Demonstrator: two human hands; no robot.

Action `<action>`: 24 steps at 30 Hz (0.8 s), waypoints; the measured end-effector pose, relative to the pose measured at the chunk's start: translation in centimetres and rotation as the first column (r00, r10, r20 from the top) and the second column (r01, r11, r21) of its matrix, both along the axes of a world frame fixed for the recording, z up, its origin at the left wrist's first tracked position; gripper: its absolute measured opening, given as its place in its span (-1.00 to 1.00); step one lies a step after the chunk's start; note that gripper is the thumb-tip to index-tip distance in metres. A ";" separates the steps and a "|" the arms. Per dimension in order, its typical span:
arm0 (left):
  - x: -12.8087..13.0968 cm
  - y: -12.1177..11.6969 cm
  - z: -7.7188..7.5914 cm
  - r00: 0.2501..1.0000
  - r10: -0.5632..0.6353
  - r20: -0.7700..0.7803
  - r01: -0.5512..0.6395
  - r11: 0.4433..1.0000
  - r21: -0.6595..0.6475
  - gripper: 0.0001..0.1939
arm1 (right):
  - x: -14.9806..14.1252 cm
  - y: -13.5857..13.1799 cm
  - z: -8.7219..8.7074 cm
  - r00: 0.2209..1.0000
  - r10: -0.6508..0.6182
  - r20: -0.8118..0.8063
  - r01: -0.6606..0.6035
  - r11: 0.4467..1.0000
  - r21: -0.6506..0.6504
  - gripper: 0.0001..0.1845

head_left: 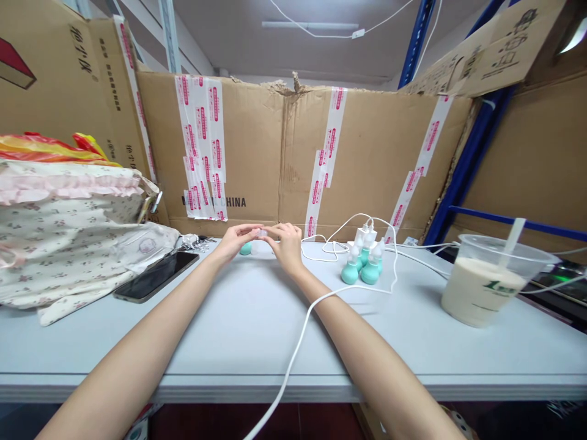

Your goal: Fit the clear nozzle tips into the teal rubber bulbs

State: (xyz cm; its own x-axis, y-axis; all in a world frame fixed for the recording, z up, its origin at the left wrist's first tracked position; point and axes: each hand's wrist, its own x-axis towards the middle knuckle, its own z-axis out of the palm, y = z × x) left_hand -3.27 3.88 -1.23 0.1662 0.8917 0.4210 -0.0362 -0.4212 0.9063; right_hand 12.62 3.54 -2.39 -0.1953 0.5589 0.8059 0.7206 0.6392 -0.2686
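Note:
Near the back of the table, my left hand (236, 240) and my right hand (285, 245) meet with fingers pinched on a small clear plastic piece (262, 233). Its exact kind is too small to make out. Just below my left fingers is a teal rubber bulb (246, 249), partly covered by the hand. Right of my right hand, several teal bulbs with clear plastic tops (361, 274) stand upright in a close group on the table.
A white cable (302, 330) crosses over my right forearm. A white plug (365, 235) is behind the bulbs. At right stands a cup of milky drink (481, 293); at left lie a phone (156, 278) and floral cloth (77, 238). Cardboard (257, 146) walls the back.

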 end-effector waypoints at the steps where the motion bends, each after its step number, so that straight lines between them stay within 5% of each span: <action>1: 0.1 -0.2 0.1 1.000 -0.017 0.014 0.017 1.000 -0.011 -0.45 | 0.0 0.1 0.0 1.000 -0.001 -0.009 0.002 1.000 0.009 -0.74; 14: -0.1 0.2 -0.2 1.000 0.008 -0.013 -0.008 1.000 -0.011 -0.43 | 0.1 0.3 -0.3 0.998 0.062 -0.013 -0.061 0.995 0.083 -0.73; 24: -0.4 0.2 -0.3 0.995 -0.089 0.055 0.092 0.993 -0.068 -0.49 | 0.2 0.3 -0.1 0.999 0.051 0.008 -0.052 0.997 0.064 -0.75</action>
State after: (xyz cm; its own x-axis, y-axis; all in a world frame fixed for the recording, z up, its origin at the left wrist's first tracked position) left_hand -3.66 4.07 -1.49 0.2272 0.9017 0.3678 -0.1185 -0.3493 0.9295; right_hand 12.77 3.80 -2.45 -0.2280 0.4952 0.8383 0.6881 0.6911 -0.2211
